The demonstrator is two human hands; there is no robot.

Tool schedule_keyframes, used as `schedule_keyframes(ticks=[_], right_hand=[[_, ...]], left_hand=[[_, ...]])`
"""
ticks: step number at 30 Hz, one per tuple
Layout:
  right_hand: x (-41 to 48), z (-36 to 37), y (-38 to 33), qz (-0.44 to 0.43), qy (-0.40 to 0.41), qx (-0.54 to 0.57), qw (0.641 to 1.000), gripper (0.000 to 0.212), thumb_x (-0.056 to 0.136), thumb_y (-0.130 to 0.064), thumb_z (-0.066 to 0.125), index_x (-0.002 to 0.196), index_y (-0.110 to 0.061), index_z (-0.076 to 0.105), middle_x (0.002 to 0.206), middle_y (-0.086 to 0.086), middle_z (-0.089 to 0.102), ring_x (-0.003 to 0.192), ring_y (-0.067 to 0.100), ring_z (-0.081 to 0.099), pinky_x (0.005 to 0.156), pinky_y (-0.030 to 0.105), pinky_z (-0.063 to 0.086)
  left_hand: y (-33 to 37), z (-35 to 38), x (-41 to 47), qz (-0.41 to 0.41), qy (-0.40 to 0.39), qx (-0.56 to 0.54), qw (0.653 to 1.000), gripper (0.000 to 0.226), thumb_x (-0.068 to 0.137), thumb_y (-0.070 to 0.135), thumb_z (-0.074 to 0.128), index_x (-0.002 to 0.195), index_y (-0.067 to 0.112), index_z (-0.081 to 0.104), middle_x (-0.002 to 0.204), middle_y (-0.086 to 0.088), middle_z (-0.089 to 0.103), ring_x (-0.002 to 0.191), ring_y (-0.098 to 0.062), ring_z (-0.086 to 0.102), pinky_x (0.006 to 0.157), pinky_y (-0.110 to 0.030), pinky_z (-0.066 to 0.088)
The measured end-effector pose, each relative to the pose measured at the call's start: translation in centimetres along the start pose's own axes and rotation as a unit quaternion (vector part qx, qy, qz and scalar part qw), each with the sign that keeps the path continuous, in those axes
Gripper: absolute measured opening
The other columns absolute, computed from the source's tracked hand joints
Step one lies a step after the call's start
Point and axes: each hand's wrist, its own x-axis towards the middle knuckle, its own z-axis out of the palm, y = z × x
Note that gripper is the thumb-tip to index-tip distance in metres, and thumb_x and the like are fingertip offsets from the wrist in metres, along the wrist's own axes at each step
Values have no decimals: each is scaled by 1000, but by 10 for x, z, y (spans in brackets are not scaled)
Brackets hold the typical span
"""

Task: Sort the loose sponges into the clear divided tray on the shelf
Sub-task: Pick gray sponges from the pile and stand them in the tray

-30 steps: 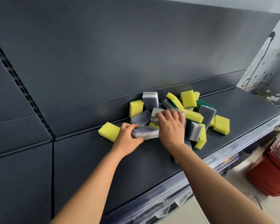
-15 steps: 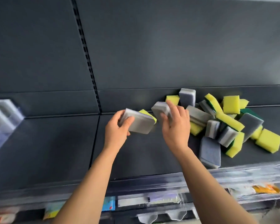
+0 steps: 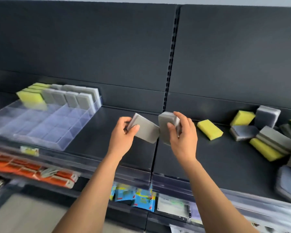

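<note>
Both hands are travelling left along the shelf, away from the loose pile, which is now sitting out at 3 o'clock instead of right under the fingers. Meanwhile the tray is coming into sight at 9 o'clock. The left hand is gripping a grey sponge, thumb on its face and fingers curled behind it. The right hand is clamping a second sponge the same way. Both sponges are hanging clear of the shelf at the centre of the view, their near corners almost touching. Filed sponges are already standing in the tray's back row at 10 o'clock, grey beside yellow, while its front compartments are showing none. By my judgement the carry is about halfway across, the grey pair is heading for the next free grey slots, and much of the pile is waiting its turn
</note>
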Motion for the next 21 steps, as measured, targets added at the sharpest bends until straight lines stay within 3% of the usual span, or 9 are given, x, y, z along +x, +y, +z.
schedule_keyframes(ticks=[6,12,16,19,21], right_hand=[[-17,61,-67,11,-34,34,999,34,91,-23,58,124,-19,54,104,0,56,93,20,51,80,32,44],[-36,124,-126,7,-33,47,998,34,90,-24,60,123,-19,55,105,-1,57,93,18,52,79,30,44],[-45,159,-157,3,-38,55,998,34,89,-24,62,122,-20,55,99,-5,53,87,17,51,77,32,45],[-44,181,-178,7,-45,69,997,34,88,-25,62,121,-21,54,99,-9,52,83,15,51,76,30,45],[-41,199,-191,3,-47,78,996,33,87,-24,64,119,-21,55,98,-10,52,82,12,50,75,29,46]], left_hand=[[-18,-91,7,10,45,9,999,23,86,29,62,108,31,54,98,10,61,87,-12,58,82,-46,53],[-38,-171,14,36,72,9,997,23,84,20,65,106,27,63,90,11,60,85,-17,59,79,-49,54],[-51,-214,19,64,99,42,992,31,84,17,67,115,19,64,100,4,60,88,-12,56,80,-28,51],[-59,-241,27,77,113,71,988,35,84,17,68,118,19,63,103,4,55,85,-9,54,70,-5,42],[-65,-258,35,87,121,84,985,35,84,17,68,119,19,64,104,5,54,80,-3,53,67,-1,38]])
